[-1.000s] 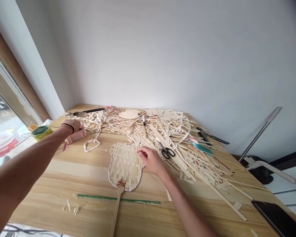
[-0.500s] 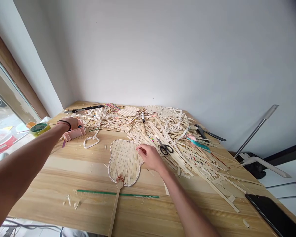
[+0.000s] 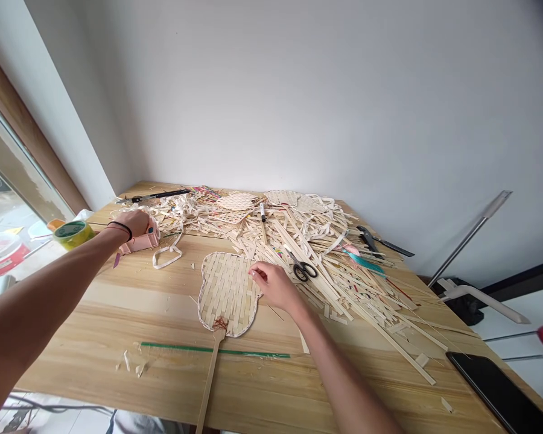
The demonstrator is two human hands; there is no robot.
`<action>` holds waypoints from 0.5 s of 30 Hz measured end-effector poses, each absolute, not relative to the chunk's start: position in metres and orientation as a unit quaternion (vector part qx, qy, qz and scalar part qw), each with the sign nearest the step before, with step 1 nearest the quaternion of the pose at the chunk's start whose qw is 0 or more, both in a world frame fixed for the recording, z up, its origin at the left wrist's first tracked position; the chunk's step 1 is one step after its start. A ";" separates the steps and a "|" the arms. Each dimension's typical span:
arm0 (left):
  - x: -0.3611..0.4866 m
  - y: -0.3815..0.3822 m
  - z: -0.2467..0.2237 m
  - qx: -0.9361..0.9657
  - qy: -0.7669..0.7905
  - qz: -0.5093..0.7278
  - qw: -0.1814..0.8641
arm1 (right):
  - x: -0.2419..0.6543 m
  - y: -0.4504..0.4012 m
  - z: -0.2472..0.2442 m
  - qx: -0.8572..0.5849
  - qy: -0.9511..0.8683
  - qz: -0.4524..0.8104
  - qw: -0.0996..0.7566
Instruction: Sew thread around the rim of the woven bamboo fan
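My left hand (image 3: 137, 222) reaches into a small pink box (image 3: 141, 242) at the table's left; its fingers are hidden inside or behind the box's rim. Over the upper right edge of a woven fan (image 3: 228, 289) rests my right hand (image 3: 271, 282), with thumb and fingertips pinched together. Whatever is between those fingertips, if anything, is too small to make out. The fan lies flat, its wooden handle (image 3: 210, 377) pointing toward me, with reddish thread crossed where handle and weave meet. Black-handled scissors (image 3: 304, 270) lie just right of my right hand.
Loose bamboo strips (image 3: 344, 283) cover the table's back and right, with more woven pieces (image 3: 238, 202) and a marker (image 3: 262, 212) among them. Tape rolls (image 3: 73, 234) stand far left. A green strip (image 3: 185, 348) crosses under the handle. A phone (image 3: 498, 386) lies near right.
My left hand has shifted slightly right and down at the pink box. The right hand keeps its pinched pose by the fan, and the view has moved a little.
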State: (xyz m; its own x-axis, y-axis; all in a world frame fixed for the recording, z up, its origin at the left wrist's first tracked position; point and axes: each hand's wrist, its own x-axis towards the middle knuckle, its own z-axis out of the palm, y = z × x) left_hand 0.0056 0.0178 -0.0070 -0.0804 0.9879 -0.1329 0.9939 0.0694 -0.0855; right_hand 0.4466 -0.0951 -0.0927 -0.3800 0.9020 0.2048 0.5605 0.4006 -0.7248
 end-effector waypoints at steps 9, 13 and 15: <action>0.021 0.018 -0.003 0.673 0.722 -0.160 0.009 | 0.446 -0.094 -0.094 -0.467 -0.788 0.270 0.299; 0.018 0.018 -0.006 0.681 0.718 -0.145 0.007 | 0.446 -0.094 -0.095 -0.465 -0.790 0.265 0.299; 0.016 0.017 -0.007 0.683 0.719 -0.128 0.006 | 0.447 -0.094 -0.095 -0.464 -0.791 0.264 0.299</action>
